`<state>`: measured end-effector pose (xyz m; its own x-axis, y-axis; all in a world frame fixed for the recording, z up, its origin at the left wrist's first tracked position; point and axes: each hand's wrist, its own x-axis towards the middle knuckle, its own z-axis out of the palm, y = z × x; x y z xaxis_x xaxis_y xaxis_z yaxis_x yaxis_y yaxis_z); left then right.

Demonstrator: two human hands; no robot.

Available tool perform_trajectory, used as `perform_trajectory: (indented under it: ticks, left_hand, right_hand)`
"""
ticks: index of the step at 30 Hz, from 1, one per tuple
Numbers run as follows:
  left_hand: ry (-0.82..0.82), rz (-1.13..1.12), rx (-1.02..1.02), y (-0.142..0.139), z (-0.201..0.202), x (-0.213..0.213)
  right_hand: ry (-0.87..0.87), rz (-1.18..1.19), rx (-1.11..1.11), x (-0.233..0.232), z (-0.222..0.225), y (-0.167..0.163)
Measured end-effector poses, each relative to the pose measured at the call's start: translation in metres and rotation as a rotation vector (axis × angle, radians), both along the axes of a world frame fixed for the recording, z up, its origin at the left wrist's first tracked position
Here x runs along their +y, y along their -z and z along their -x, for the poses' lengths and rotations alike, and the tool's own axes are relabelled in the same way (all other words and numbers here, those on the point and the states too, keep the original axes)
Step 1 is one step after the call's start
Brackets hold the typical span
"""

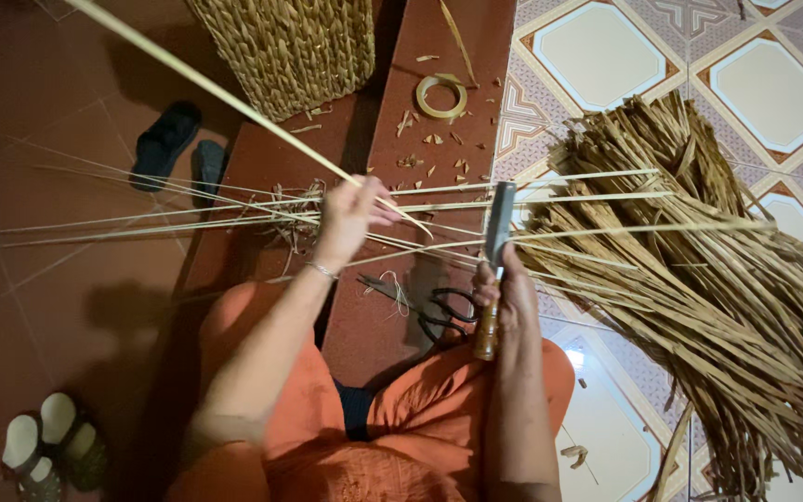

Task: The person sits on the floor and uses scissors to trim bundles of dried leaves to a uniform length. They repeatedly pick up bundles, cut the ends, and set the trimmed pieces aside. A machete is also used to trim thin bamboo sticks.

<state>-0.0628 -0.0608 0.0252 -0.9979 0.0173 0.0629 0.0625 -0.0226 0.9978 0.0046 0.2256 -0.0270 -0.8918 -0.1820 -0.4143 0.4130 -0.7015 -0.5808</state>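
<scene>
Orange-clothed lap at bottom centre. Right hand (504,293) wraps fingers tight round a wooden-handled knife (494,251), blade up, mid-frame. Left hand (346,218) pinches a long pale strip (234,102) running to upper left. Several split strips (141,218) lie left; big unsplit reed bundle (699,279) right, so most work looks left. Scissors (443,311) beside knee.

L hand (350,216) grips reed strip (234,100); R hand (504,293) holds knife (494,265) upright.
</scene>
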Motion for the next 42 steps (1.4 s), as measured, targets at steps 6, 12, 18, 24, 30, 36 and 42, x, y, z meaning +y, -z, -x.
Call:
perform_trajectory:
  ticks: [6,12,18,24,30,36,42]
  left_hand:
    - [-0.024,-0.115,-0.005,-0.032,-0.001,-0.029]
    - [0.066,0.054,0.109,-0.038,0.009,0.027]
    - [0.255,0.418,0.021,-0.022,0.004,0.047]
    - [0.297,0.516,-0.038,0.032,-0.045,0.037]
    - [0.158,0.427,-0.01,0.047,-0.042,0.033]
    - [0.162,0.274,0.16,0.05,-0.024,0.028]
    - [0.231,0.226,0.017,0.065,-0.021,0.025]
  right_hand:
    - [-0.053,0.091,0.069,0.01,0.002,-0.004]
    - [-0.093,-0.1,0.118,-0.027,-0.009,-0.026]
    - [-0.016,-0.138,0.079,-0.035,-0.015,-0.048]
    - [0.093,-0.019,0.098,-0.026,-0.016,-0.06]
    - [0.106,0.043,0.21,-0.017,-0.023,-0.064]
    - [0.256,0.026,0.395,-0.009,-0.039,-0.053]
    - [0.245,0.032,0.331,-0.001,-0.03,-0.027]
